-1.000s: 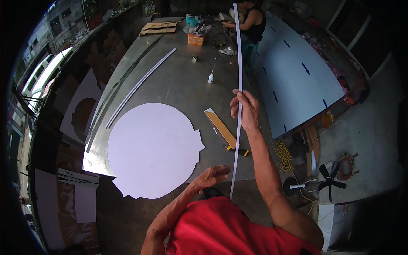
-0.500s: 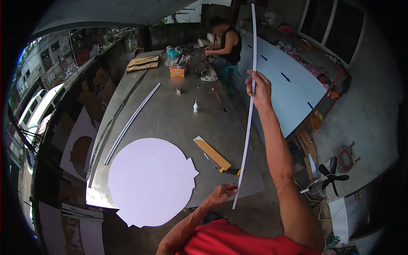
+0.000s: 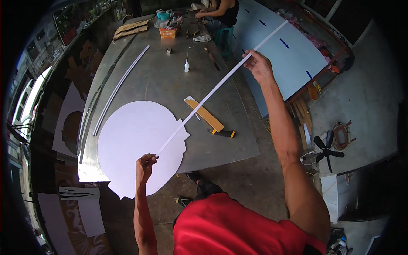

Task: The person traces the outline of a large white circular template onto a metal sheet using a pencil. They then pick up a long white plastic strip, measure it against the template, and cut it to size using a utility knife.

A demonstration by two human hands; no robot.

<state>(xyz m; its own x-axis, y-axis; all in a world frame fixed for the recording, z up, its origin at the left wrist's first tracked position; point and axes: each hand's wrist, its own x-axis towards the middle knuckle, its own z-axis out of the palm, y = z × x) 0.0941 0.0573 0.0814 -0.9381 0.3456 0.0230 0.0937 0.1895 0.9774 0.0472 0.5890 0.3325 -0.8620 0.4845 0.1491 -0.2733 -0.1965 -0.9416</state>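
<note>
Head view: left hand [image 3: 145, 165] fingers pinch the near end of a long white strip [image 3: 212, 91]; right hand [image 3: 258, 65] grips it farther up. Strip runs diagonally, low-left to high-right, above the desk [image 3: 238, 140], crossing the white round panel [image 3: 138, 144] and a yellow-handled saw [image 3: 209, 119]. Glue bottle [image 3: 186, 66] sits beyond, well clear.

Pretty even daylight from the windows at left, soft shadows, sharp center, heavy fisheye bending and black corners.
</note>
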